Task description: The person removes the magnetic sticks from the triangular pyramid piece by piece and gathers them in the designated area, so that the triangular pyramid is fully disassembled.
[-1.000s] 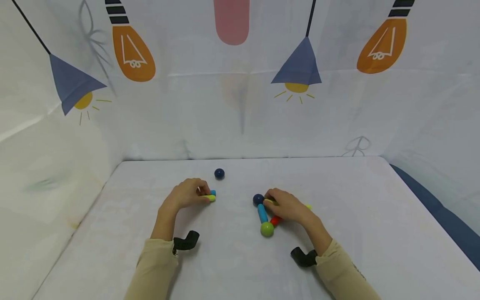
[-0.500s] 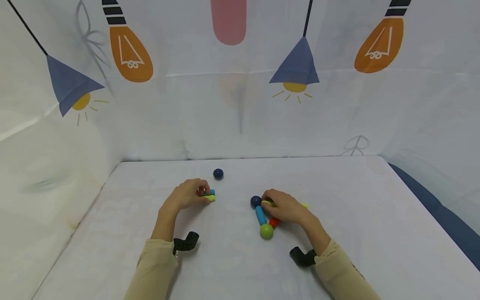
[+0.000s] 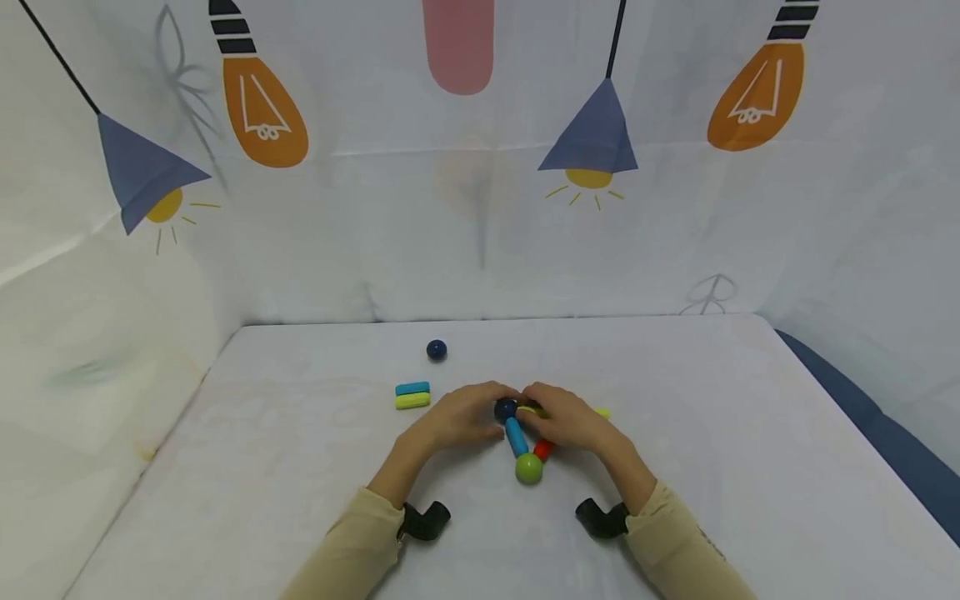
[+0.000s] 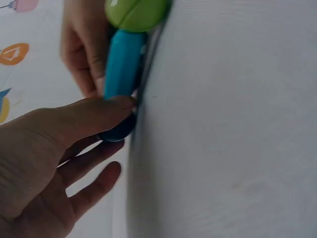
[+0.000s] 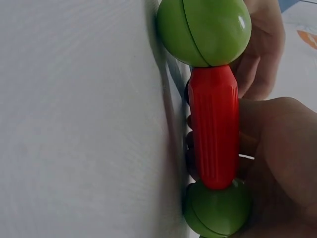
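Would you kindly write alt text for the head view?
Both hands, left hand and right hand, meet over a rod-and-ball toy on a white table. A blue rod, a yellow-green rod and a dark ball lie apart.

No readable text, label, brand or number is shown in any view; the backdrop cloth (image 3: 480, 208) is printed only with pictures of lamps and bulbs, without letters; nothing is written on the toy sticks (image 3: 412, 395) and balls (image 3: 437, 350), nor on the white table (image 3: 712, 417).
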A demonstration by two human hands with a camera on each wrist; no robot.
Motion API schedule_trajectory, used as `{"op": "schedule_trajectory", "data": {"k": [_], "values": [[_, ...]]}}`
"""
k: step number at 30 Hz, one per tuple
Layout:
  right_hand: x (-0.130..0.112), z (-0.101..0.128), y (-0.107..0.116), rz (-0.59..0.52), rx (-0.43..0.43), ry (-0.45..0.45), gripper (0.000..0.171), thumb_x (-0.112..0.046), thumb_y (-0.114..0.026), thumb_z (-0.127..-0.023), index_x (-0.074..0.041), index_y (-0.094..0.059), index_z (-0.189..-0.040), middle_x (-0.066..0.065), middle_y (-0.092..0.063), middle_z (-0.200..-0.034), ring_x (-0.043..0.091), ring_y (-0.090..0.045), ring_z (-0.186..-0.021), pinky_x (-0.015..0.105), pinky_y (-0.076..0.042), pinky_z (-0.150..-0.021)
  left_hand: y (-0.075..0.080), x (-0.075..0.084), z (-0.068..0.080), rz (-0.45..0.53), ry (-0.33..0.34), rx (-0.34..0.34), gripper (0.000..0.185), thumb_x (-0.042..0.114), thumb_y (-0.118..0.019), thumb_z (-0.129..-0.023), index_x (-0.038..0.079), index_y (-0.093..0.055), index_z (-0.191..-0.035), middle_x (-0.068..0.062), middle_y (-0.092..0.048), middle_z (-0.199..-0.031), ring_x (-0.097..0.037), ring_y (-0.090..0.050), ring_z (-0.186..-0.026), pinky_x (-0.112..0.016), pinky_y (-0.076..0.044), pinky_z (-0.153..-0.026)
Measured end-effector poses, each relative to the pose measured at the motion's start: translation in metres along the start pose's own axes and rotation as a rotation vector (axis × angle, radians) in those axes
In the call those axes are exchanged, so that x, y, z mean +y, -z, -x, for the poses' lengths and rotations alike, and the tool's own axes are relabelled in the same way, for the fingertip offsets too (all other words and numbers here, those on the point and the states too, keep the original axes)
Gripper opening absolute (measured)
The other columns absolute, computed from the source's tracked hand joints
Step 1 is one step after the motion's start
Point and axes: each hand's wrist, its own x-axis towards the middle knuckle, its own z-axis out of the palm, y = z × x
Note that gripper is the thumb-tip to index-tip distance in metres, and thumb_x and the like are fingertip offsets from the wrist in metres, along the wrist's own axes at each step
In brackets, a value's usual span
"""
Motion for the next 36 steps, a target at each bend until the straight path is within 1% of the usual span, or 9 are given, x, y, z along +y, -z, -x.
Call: {"op": "schedule_trajectory", "data": {"k": [3, 6, 13, 19, 22, 24, 27, 30, 36], "values": [[0.001, -0.001, -0.001, -0.014, -0.006, 0.002, 0.018, -0.024, -0.058, -0.094, -0.012, -0.063, -0.105, -0.002, -0.063, -0.096, 0.011, -0.055, -0.083, 0.033, -0.048, -0.079, -0.006, 0.001, -0.002, -0.016, 0.0, 0.043, 0.042, 0.015, -0.069, -0.086, 0.017, -0.057, -0.126, 0.003, -0.063, -0.123, -0.012, -0.056, -0.116, -0.032, -0.045, -0.099], [0.002, -0.001, 0.0, -0.019, -0.015, 0.006, 0.015, -0.024, -0.057, -0.094, -0.013, -0.063, -0.103, -0.003, -0.062, -0.094, 0.01, -0.053, -0.081, 0.031, -0.047, -0.078, -0.004, 0.001, -0.001, -0.022, 0.0, 0.069, 0.037, 0.015, -0.07, -0.085, 0.015, -0.06, -0.121, 0.002, -0.066, -0.116, -0.013, -0.06, -0.107, -0.032, -0.047, -0.094], [0.008, -0.001, 0.005, -0.005, 0.024, -0.02, 0.011, -0.02, -0.059, -0.093, -0.014, -0.065, -0.1, -0.003, -0.062, -0.09, 0.011, -0.053, -0.08, 0.031, -0.047, -0.077, 0.006, -0.003, 0.006, 0.012, 0.106, 0.012, 0.037, 0.021, -0.075, -0.081, 0.016, -0.062, -0.116, 0.005, -0.066, -0.109, -0.01, -0.059, -0.095, -0.026, -0.048, -0.084], [0.002, 0.001, 0.007, 0.095, 0.079, -0.005, 0.02, -0.023, -0.06, -0.092, -0.012, -0.064, -0.108, -0.002, -0.06, -0.096, 0.012, -0.053, -0.086, 0.033, -0.047, -0.079, 0.01, -0.007, 0.009, 0.014, 0.077, 0.0, 0.037, 0.023, -0.076, -0.08, 0.016, -0.062, -0.114, 0.005, -0.065, -0.109, -0.01, -0.058, -0.093, -0.026, -0.048, -0.083], [-0.009, 0.003, 0.009, 0.125, 0.108, 0.031, 0.021, -0.026, -0.06, -0.092, -0.013, -0.063, -0.109, -0.004, -0.059, -0.093, 0.011, -0.052, -0.083, 0.03, -0.046, -0.074, 0.011, -0.007, 0.008, 0.004, 0.068, 0.002, 0.038, 0.023, -0.076, -0.08, 0.016, -0.062, -0.114, 0.005, -0.065, -0.109, -0.01, -0.058, -0.093, -0.025, -0.048, -0.082], [-0.018, 0.005, 0.009, 0.102, 0.078, 0.065, 0.02, -0.027, -0.059, -0.093, -0.014, -0.063, -0.107, -0.006, -0.059, -0.09, 0.009, -0.053, -0.079, 0.027, -0.045, -0.071, 0.011, -0.007, 0.008, 0.001, 0.061, 0.004, 0.037, 0.023, -0.076, -0.08, 0.015, -0.062, -0.113, 0.005, -0.065, -0.108, -0.01, -0.059, -0.092, -0.024, -0.048, -0.081], [-0.027, 0.009, 0.006, 0.067, -0.029, 0.102, 0.021, -0.029, -0.057, -0.094, -0.013, -0.061, -0.107, -0.008, -0.057, -0.082, 0.007, -0.051, -0.071, 0.024, -0.044, -0.064, 0.012, -0.007, 0.009, 0.0, 0.046, 0.006, 0.035, 0.021, -0.075, -0.08, 0.015, -0.062, -0.112, 0.004, -0.065, -0.108, -0.01, -0.059, -0.092, -0.025, -0.048, -0.081], [-0.031, 0.011, 0.0, 0.083, -0.103, 0.095, 0.025, -0.031, -0.059, -0.092, -0.012, -0.059, -0.108, -0.009, -0.054, -0.075, 0.006, -0.049, -0.066, 0.022, -0.041, -0.06, 0.012, -0.008, 0.009, 0.007, 0.036, 0.006, 0.035, 0.02, -0.075, -0.081, 0.014, -0.061, -0.112, 0.003, -0.065, -0.109, -0.011, -0.059, -0.092, -0.025, -0.049, -0.081], [-0.032, 0.011, -0.006, 0.101, -0.11, 0.066, 0.025, -0.03, -0.062, -0.091, -0.012, -0.057, -0.107, -0.008, -0.051, -0.071, 0.006, -0.047, -0.061, 0.022, -0.038, -0.055, 0.013, -0.008, 0.01, 0.014, 0.03, 0.001, 0.036, 0.021, -0.074, -0.082, 0.014, -0.061, -0.114, 0.003, -0.064, -0.11, -0.012, -0.059, -0.094, -0.026, -0.048, -0.082]]}}
